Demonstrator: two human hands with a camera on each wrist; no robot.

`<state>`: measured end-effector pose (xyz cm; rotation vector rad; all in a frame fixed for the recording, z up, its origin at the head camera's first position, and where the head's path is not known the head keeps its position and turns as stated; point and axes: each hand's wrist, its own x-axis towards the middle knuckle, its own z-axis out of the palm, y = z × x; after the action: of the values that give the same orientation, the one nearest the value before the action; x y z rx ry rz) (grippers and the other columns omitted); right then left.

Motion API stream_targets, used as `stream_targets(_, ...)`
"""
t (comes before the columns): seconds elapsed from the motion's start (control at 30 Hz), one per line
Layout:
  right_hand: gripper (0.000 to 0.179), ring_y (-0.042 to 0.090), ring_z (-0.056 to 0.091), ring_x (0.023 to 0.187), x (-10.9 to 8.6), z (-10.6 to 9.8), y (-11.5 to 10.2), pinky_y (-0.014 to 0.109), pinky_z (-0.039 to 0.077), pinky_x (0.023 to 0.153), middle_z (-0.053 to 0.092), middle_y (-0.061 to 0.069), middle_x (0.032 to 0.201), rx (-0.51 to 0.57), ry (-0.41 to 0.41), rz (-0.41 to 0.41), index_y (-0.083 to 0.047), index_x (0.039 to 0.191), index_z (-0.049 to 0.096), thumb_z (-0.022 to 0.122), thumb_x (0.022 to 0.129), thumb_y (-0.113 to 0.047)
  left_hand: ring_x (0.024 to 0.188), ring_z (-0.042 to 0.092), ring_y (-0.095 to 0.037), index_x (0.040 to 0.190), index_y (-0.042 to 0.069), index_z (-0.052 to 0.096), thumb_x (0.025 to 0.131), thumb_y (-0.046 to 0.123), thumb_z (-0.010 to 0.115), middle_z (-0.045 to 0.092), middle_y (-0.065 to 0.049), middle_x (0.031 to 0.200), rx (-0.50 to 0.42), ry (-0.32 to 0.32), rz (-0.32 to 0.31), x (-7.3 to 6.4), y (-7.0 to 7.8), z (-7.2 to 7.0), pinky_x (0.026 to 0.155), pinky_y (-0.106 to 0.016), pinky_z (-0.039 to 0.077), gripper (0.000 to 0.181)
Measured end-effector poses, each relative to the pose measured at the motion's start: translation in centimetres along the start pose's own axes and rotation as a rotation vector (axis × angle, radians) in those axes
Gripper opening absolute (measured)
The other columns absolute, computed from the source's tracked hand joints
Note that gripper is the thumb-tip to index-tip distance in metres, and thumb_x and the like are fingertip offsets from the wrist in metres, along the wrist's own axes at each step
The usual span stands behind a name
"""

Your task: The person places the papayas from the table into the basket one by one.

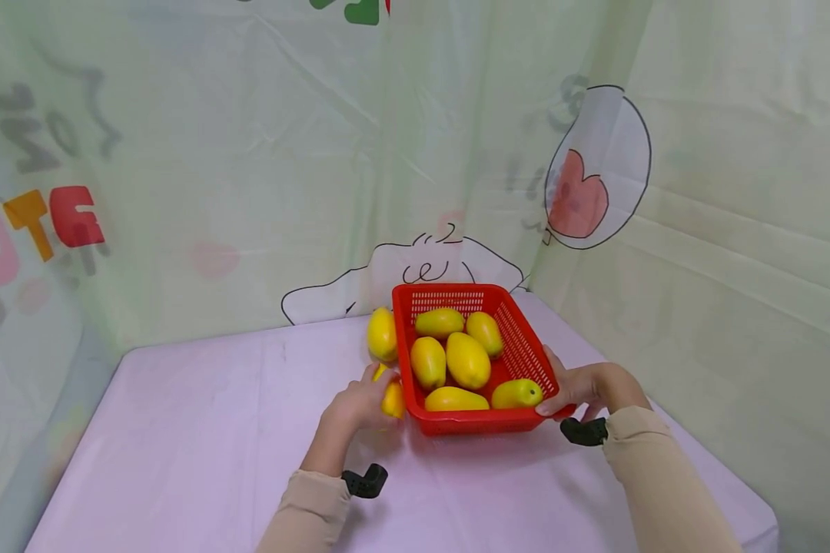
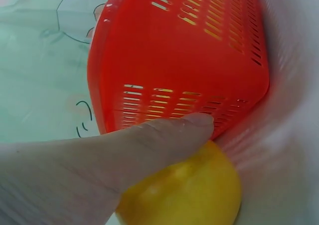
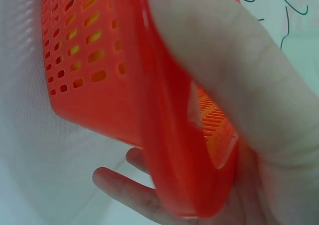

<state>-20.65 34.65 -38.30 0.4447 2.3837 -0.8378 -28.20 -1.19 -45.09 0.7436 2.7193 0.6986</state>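
A red plastic basket (image 1: 456,422) with slotted walls holds several yellow mangoes (image 1: 468,361). My right hand (image 1: 581,388) grips its near right corner, the thumb over the rim and the fingers beneath, as the right wrist view shows. Just outside the basket's left wall, my left hand (image 1: 363,401) holds another mango (image 2: 192,195) in its curled fingers. The left thumb (image 2: 164,135) lies across the top of that mango, its tip close against the slotted wall. Part of this fruit is hidden by the hand.
One more mango (image 1: 383,336) lies on the table outside the basket's far left side. The table has a pale lilac cloth (image 1: 200,430). Printed curtains (image 1: 249,169) hang right behind the table and along its right side.
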Motion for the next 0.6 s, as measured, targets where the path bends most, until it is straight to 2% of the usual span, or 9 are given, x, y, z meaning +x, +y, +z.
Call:
stream_targets(0.17,0.130,0.034,0.046,0.111,0.12,0.04,0.11,0.046,0.056,0.083,0.044,0.021,0.126,0.019,-0.002,-0.004,-0.016,0.147,-0.024,0.080,0.073,-0.039,0.111,0.045,-0.036,0.128,0.022,0.043,0.071,0.033,0.079,0.027,-0.010,0.148,0.000,0.005,0.006,-0.01,0.25,-0.03,0.086,-0.054,0.050,0.069)
stream_targets(0.3,0.128,0.031,0.048,0.109,0.09,0.13,0.22,0.046,0.055,0.083,0.046,0.020,0.124,0.015,-0.004,-0.012,-0.016,0.147,-0.024,0.078,0.074,-0.039,0.111,0.044,-0.035,0.127,0.021,0.042,0.072,0.029,0.078,0.025,-0.011,0.148,0.006,0.000,0.016,-0.11,0.26,-0.03,0.085,-0.053,0.051,0.066)
stream_targets(0.5,0.127,0.029,0.050,0.107,0.07,0.18,0.25,0.046,0.055,0.084,0.048,0.018,0.122,0.018,-0.004,-0.013,-0.016,0.148,-0.023,0.078,0.074,-0.040,0.125,0.039,-0.038,0.127,0.027,0.049,0.073,0.022,0.077,0.014,-0.014,0.154,-0.031,0.002,0.038,-0.15,-0.19,-0.28,0.088,-0.051,0.052,0.061)
stream_targets(0.6,0.128,0.029,0.051,0.107,0.14,0.12,0.24,0.046,0.055,0.084,0.049,0.017,0.123,0.022,0.000,-0.013,-0.016,0.148,-0.023,0.079,0.074,-0.040,0.124,0.040,-0.037,0.127,0.030,0.054,0.074,0.021,0.076,0.019,-0.016,0.151,-0.021,0.018,0.069,-0.24,-0.34,-0.61,0.088,-0.049,0.052,0.059)
